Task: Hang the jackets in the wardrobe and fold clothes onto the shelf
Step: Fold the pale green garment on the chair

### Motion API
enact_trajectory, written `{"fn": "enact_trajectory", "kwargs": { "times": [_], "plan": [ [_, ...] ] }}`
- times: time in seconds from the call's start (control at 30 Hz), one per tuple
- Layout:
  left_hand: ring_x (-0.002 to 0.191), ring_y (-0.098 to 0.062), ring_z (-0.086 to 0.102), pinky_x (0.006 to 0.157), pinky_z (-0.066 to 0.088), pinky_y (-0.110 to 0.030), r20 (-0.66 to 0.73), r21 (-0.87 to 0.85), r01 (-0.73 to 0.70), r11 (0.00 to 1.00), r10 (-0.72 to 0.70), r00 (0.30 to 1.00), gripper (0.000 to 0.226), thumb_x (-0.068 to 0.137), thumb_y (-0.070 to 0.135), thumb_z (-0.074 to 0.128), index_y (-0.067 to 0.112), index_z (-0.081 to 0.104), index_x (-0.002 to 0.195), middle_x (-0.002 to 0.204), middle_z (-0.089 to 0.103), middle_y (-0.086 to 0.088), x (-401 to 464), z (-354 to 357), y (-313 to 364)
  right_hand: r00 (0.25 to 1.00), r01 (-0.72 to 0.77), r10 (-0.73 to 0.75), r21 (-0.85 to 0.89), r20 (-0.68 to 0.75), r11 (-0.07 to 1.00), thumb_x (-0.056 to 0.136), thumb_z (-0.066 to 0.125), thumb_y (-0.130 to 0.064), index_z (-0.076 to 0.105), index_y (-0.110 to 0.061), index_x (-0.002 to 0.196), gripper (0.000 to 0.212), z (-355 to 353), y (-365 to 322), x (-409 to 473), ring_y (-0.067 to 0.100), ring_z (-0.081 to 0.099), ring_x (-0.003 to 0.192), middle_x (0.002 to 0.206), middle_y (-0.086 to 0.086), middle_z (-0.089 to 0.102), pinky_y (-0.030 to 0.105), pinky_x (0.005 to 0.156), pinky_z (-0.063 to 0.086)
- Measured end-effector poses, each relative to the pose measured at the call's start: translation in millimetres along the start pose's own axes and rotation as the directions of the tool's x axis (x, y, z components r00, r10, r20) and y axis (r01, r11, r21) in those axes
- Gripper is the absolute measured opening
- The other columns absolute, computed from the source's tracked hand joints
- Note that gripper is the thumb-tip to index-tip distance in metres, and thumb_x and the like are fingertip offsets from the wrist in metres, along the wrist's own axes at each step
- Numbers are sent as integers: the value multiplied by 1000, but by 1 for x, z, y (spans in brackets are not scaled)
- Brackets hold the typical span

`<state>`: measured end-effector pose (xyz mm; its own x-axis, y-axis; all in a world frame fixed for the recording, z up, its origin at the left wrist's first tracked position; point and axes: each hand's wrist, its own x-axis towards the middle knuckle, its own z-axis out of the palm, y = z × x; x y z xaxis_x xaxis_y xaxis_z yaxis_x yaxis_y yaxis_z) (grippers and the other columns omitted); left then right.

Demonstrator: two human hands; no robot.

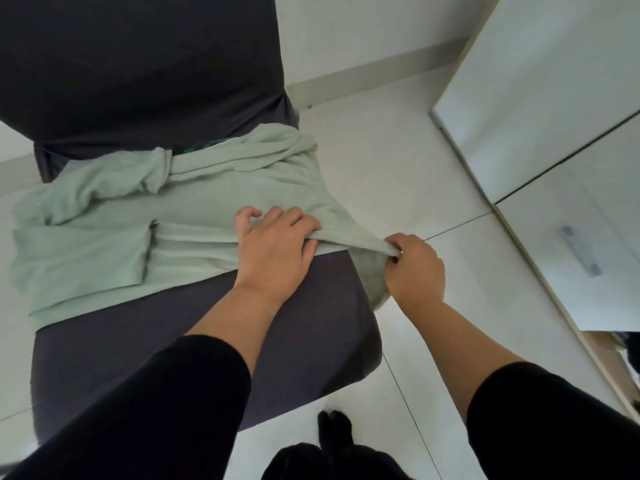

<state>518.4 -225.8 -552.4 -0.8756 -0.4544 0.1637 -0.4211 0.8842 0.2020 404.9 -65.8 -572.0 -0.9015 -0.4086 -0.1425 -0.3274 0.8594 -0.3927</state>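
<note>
Pale green garment held at its right edge by both hands, spread on a dark chair seat.

Bare below black sleeves, the left hand lies on the cloth with fingers loosely curled, bunching the fabric near the seat's right side, while the right hand pinches a corner of the same garment just past the seat's edge, pulling it taut between the two hands. From there the garment spreads leftward across the back half of the dark grey chair, one sleeve folded over its middle and a wrinkled collar near the backrest, where a bit of darker green cloth peeks out. Pale floor tiles surround the chair, and white wardrobe doors stand to the right.
</note>
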Motion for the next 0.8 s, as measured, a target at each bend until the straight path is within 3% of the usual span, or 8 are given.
{"fn": "enact_trajectory", "kwargs": {
  "times": [0.1,0.17,0.27,0.33,0.47,0.57,0.7,0.8],
  "plan": [
    [78,-16,60,85,24,-36,-53,-25,-6,1000,5,999,16,86,32,48,28,63,89,82,62,10,8,2,8,952,-306,306,196,35,932,81,41,-3,67,-27,101,41,-9,6,13,26,57,73,82,-1,58,29,60,46],
    [78,-16,59,82,25,-36,-94,-46,0,999,-4,996,18,87,36,48,26,63,88,81,63,9,16,0,9,937,-336,349,287,8,897,81,41,-4,68,-28,99,41,-16,7,28,25,60,73,86,-1,62,29,61,48],
    [83,-16,57,83,23,-36,-129,-43,47,998,-52,990,21,89,40,47,26,63,89,85,64,9,36,-7,8,951,-272,307,393,-29,878,76,42,-2,67,-29,88,39,-28,1,59,28,66,75,87,1,68,35,68,55],
    [91,-16,56,85,20,-36,-126,-47,121,992,-126,984,20,91,41,47,28,62,92,91,64,10,52,-10,6,962,-206,264,440,-74,874,75,42,1,68,-28,88,41,-37,-8,80,25,66,80,89,0,68,32,71,55],
    [111,-16,46,93,15,-38,7,-32,261,965,-261,965,27,94,46,42,30,55,111,113,59,9,75,-2,1,984,-84,141,409,-111,909,87,41,-1,57,-22,121,44,-40,-32,109,19,57,99,117,4,59,25,81,45],
    [122,-17,38,104,14,-43,49,-16,353,936,-351,935,39,94,41,44,28,42,131,127,49,6,71,9,-3,994,-67,95,368,-59,927,92,46,-5,41,-24,136,48,-26,-42,109,14,47,90,129,4,46,22,79,37],
    [127,-15,34,109,13,-45,-13,-9,351,936,-351,936,42,95,37,42,25,40,134,136,42,6,43,16,-12,997,20,-45,340,65,940,90,48,-3,54,-19,121,37,4,-43,85,15,52,94,121,6,53,16,75,33],
    [132,-16,31,109,13,-47,-40,12,341,940,-340,940,42,93,36,46,22,43,133,142,38,3,20,15,-24,983,56,-118,390,137,919,87,48,-3,66,-22,98,28,22,-47,63,13,58,87,103,-1,64,24,79,47]
  ]
}}
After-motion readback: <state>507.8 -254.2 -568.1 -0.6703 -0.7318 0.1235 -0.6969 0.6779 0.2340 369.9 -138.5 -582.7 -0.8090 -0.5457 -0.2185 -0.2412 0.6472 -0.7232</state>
